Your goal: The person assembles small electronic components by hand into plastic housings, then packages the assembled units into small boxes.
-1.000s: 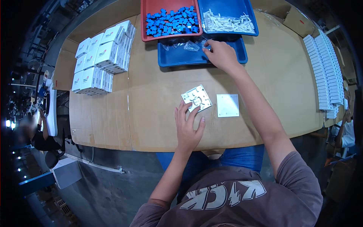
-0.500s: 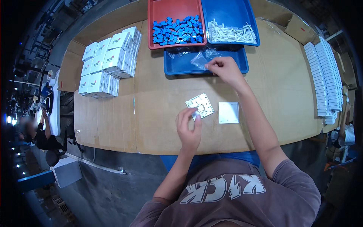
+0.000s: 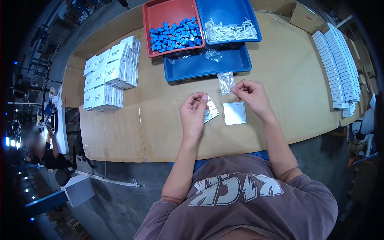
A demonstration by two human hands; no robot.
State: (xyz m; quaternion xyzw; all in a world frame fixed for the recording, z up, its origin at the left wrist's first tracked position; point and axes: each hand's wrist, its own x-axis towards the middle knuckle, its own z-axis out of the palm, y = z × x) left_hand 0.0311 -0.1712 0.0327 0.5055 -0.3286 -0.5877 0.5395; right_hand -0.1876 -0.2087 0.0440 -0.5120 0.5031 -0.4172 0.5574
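My right hand point(image 3: 253, 96) pinches a small clear plastic bag point(image 3: 226, 83) by its edge, between thumb and forefinger. Small contents, too fine to name, show inside it. The bag hangs above the cardboard tabletop, just in front of the lower blue tray. My left hand point(image 3: 194, 114) is over a white square plate with cutouts point(image 3: 212, 111), covering its left part. Its fingers are curled and thumb and fingertips meet; what they hold, if anything, is hidden. Between the hands lies a plain white square cover point(image 3: 235, 113), flat and untouched.
A red tray point(image 3: 176, 51) of blue pieces and a blue tray point(image 3: 232, 41) of white pieces stand above a lower blue tray point(image 3: 208, 71) with clear bags. White boxes point(image 3: 106, 76) are stacked left, white parts point(image 3: 336, 72) right. Another person point(image 3: 52, 150) sits far left.
My right hand has drawn the bag from the lower tray toward me. My left hand has come further over the plate, its fingers closing. The whole view has shifted slightly.
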